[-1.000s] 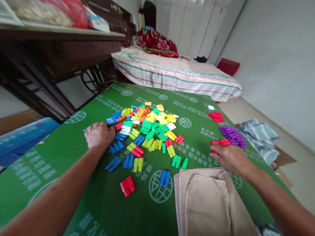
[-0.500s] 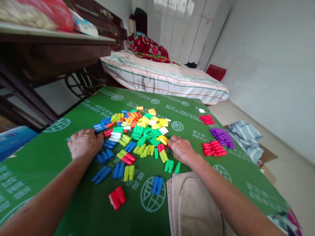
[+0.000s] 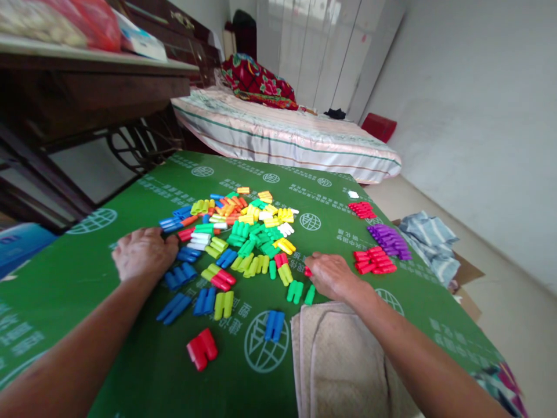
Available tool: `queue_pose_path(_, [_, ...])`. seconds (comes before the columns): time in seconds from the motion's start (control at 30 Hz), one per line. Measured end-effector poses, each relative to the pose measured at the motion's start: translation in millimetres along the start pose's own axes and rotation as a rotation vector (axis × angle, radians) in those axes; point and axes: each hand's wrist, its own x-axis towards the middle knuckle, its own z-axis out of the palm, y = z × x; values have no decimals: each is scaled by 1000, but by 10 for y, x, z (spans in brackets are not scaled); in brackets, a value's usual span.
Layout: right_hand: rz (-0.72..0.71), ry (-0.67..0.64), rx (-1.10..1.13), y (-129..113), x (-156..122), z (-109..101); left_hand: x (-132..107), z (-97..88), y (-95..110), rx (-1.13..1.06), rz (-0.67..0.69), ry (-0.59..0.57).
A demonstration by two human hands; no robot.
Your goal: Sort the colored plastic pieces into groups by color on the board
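Observation:
My right hand [image 3: 329,275] is closed on a red plastic connector piece [image 3: 307,271], of which only a small end shows at the fingertips. It is low over the green table, right of a red-and-yellow joined piece [image 3: 284,269] and above green tube pieces [image 3: 295,291]. My left hand [image 3: 145,253] rests palm down on the table, fingers loosely bent and partly hidden, with nothing visible in it. Blue tube pieces [image 3: 180,276] lie beside it. Between the hands spreads a loose heap of coloured pieces, green ones [image 3: 250,237] in its middle.
On the right lie sorted groups of red pieces [image 3: 375,260], purple pieces [image 3: 389,241] and more red pieces [image 3: 362,209], with a white piece [image 3: 353,194] behind. A folded beige cloth [image 3: 343,360] lies under my right forearm. A bed [image 3: 287,133] stands beyond the green table [image 3: 143,371].
My right hand has drawn back from the heap's right edge, slightly right and nearer, with the red piece at its fingertips. My left hand stays on the table; the view has shifted a little.

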Motion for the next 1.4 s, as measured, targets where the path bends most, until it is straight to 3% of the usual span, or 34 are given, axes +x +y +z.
queue_pose_path(0.3, [220, -12, 40, 13, -160, 41, 13, 12, 4, 1, -15, -6])
queue_pose_path(0.67, [-56, -43, 34, 259, -274, 11, -16, 29, 1, -8, 5, 18])
queue_pose_path(0.93, [1, -82, 8, 220, -272, 11, -8, 35, 1, -24, -4, 20])
queue_pose_path(1.23, [-73, -32, 19, 209, -264, 112, -10, 29, -13, -28, 7, 15])
queue_pose_path(1.4, [-110, -33, 52, 329, -313, 24, 27, 27, -9, -9, -6, -10])
